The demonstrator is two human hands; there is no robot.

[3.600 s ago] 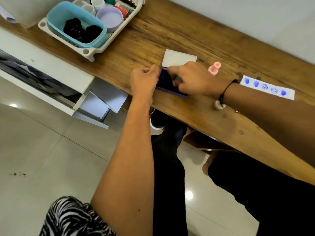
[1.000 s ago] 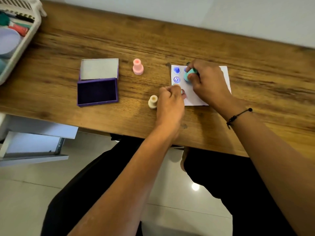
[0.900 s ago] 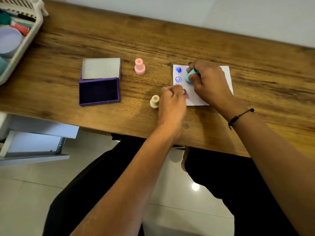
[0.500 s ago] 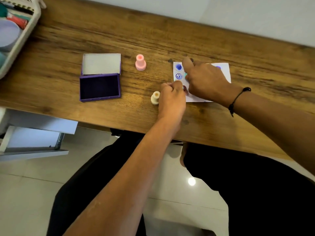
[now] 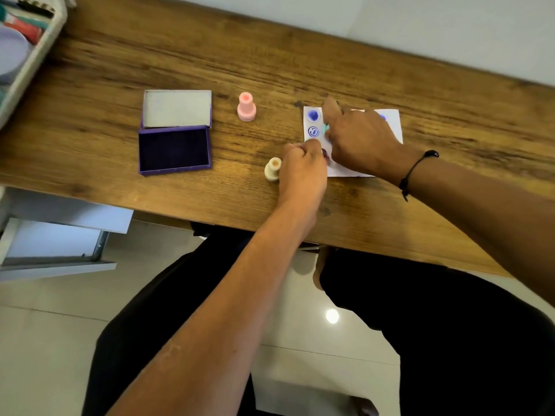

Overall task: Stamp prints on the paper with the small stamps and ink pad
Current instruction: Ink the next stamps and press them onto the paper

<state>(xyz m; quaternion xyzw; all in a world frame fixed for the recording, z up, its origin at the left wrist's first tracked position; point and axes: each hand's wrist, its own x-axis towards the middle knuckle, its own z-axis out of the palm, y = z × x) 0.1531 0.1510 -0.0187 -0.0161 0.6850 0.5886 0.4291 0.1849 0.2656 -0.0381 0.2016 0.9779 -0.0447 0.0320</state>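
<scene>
step: looks like mid-stamping. The right hand (image 5: 360, 139) is down on the paper (image 5: 390, 127) with a teal stamp (image 5: 325, 129) pinched under its fingers, index finger stretched out toward the far edge of the sheet. Only a sliver of teal shows, so I can't tell if the stamp face is on the paper or just off it.

left hand: the left hand (image 5: 303, 168) is curled into a loose fist at the paper's left edge, seemingly pinning it. There's a dark reddish bit at its fingertips, too hidden to say what it is or whether it's being held.

paper: small white sheet, thin and flat, on the desk (image 5: 300, 61) right of the middle, closer to the front edge than the back. Blue prints (image 5: 313, 124) run down its left side: a blotchy one and a crisp ring one, plus another blue mark near the far right corner.

next move: my guess is press straight down, lift cleanly so it doesn't smear, then pick a bare patch or re-ink.

ink pad: ink pad (image 5: 174, 150) is open on the left part of the desk, purple case, dark felt-looking pad, pale lid flipped back behind it.

other stamps: pink stamp (image 5: 246, 107) standing upright between pad and paper, cream stamp (image 5: 272, 169) just beside the left hand. Both are little bottle-shaped plastic pegs.

desk: wood grain, slightly glossy.
</scene>
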